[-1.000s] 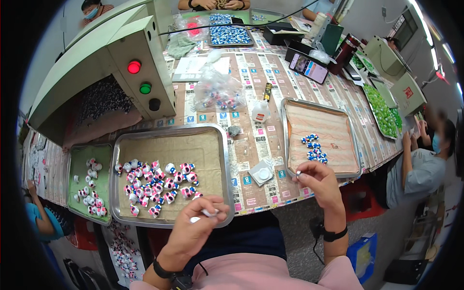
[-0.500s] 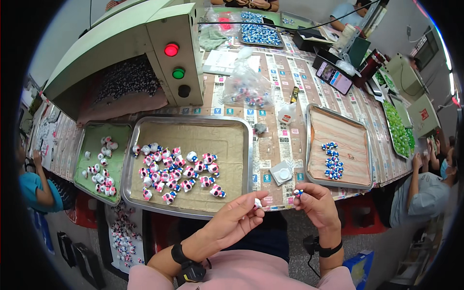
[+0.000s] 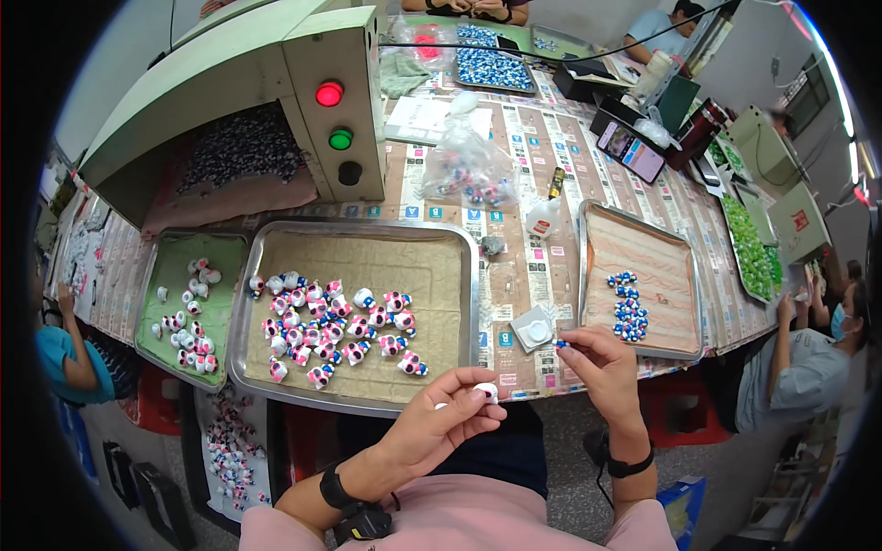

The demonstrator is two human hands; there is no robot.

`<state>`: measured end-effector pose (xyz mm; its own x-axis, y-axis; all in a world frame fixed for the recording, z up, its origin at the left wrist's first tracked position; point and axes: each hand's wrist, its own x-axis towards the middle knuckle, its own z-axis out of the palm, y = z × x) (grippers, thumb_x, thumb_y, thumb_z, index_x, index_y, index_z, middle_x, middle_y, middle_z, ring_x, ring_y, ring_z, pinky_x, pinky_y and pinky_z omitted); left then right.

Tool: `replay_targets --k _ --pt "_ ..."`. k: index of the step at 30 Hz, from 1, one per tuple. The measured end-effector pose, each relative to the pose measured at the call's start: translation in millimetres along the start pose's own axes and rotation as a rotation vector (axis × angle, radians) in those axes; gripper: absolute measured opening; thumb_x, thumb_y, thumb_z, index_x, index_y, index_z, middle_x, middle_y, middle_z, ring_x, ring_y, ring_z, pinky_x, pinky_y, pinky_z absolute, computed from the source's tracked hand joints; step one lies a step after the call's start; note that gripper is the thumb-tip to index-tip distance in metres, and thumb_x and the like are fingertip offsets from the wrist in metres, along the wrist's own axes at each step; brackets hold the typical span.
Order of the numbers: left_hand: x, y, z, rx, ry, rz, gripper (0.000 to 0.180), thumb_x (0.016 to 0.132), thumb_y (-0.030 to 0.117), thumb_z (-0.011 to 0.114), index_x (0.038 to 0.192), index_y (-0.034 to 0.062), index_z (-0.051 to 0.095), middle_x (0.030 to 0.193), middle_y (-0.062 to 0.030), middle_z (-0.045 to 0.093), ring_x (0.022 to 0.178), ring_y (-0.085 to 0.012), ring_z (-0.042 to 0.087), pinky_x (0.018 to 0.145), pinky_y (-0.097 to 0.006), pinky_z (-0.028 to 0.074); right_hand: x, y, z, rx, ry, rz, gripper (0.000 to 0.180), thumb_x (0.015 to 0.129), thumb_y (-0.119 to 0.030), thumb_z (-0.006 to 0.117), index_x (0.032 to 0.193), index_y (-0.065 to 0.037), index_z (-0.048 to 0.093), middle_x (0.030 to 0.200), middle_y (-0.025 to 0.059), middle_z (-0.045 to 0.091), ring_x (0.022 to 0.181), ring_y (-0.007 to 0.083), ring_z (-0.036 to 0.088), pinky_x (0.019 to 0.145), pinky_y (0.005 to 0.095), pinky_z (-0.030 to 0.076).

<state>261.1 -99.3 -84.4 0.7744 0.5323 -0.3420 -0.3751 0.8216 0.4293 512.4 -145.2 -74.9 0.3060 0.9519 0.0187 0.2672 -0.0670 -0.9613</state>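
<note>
Near the table's front edge, my left hand [image 3: 450, 407] is closed on a small white toy head [image 3: 488, 393] between thumb and fingers. Another white bit shows at its knuckles, too small to name. My right hand [image 3: 602, 375] pinches a tiny blue-and-white toy body [image 3: 560, 343], held beside a small square white dish [image 3: 534, 328]. To its right, several blue-and-white bodies lie in rows in the pink-lined tray [image 3: 675, 275]. At left, the large metal tray [image 3: 418, 253] holds many pink, white and blue toy figures [image 3: 322, 321].
A green-lined tray [image 3: 165, 266] of white and pink heads stands far left, below a machine [image 3: 331, 55] with red and green lamps. A white glue bottle [image 3: 543, 218], a grey lump [image 3: 493, 245] and a plastic bag [image 3: 469, 165] sit mid-table. A phone [image 3: 630, 151] leans behind; co-workers sit around.
My right hand has moved slightly up with the toy body, closer to the white dish. My left hand has turned a little, showing more of the white toy head.
</note>
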Motion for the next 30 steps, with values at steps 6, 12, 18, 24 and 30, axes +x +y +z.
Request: replay_targets --k 6,12,18,24,30 --pt "-4.3 0.9 2.5 0.008 0.022 -0.021 0.033 0.100 0.011 0.054 0.130 -0.0003 0.050 0.115 -0.0115 0.061 0.103 -0.0191 0.066 0.089 -0.028 0.056 14.9 -0.4 13.1 -0.479 0.037 -0.352 0.020 0.081 0.002 0.070 0.100 -0.001 0.070 0.087 0.0112 0.066 0.077 0.0211 0.065 0.066 0.0289 0.050" --pt "-5.7 -1.6 1.2 0.020 0.058 -0.006 0.031 0.098 0.011 0.056 0.127 0.0006 0.052 0.111 -0.0094 0.062 0.100 -0.0165 0.065 0.090 -0.027 0.055 24.3 6.3 23.2 -0.602 0.043 -0.381 0.011 0.079 0.001 0.070 0.090 0.000 0.071 0.085 0.0115 0.067 0.075 0.0252 0.066 0.065 0.0328 0.051" --pt "-3.1 -7.5 -4.8 0.001 0.064 -0.002 0.032 0.097 0.008 0.058 0.128 0.0017 0.053 0.110 -0.0077 0.061 0.100 -0.0151 0.064 0.089 -0.026 0.055 26.2 10.8 21.2 -0.618 0.047 -0.399 0.011 0.078 0.001 0.071 0.089 -0.001 0.071 0.084 0.0112 0.067 0.074 0.0244 0.066 0.064 0.0310 0.051" --pt "1.7 -9.1 2.3 0.044 0.092 -0.017 0.033 0.096 0.006 0.060 0.128 0.0019 0.053 0.111 -0.0080 0.060 0.101 -0.0156 0.063 0.086 -0.026 0.055 0.1 -21.5 22.9 -0.320 -0.004 -0.210 0.013 0.080 0.000 0.071 0.093 -0.001 0.072 0.089 0.0113 0.068 0.080 0.0194 0.066 0.067 0.0287 0.053" --pt "8.1 -14.2 1.3 0.066 0.067 -0.018 0.034 0.095 0.006 0.061 0.128 0.0023 0.054 0.111 -0.0085 0.061 0.101 -0.0165 0.063 0.084 -0.026 0.056 -28.8 -36.1 25.2 -0.031 -0.127 -0.118 0.016 0.081 -0.001 0.073 0.097 -0.002 0.073 0.094 0.0096 0.070 0.080 0.0137 0.066 0.067 0.0236 0.052"
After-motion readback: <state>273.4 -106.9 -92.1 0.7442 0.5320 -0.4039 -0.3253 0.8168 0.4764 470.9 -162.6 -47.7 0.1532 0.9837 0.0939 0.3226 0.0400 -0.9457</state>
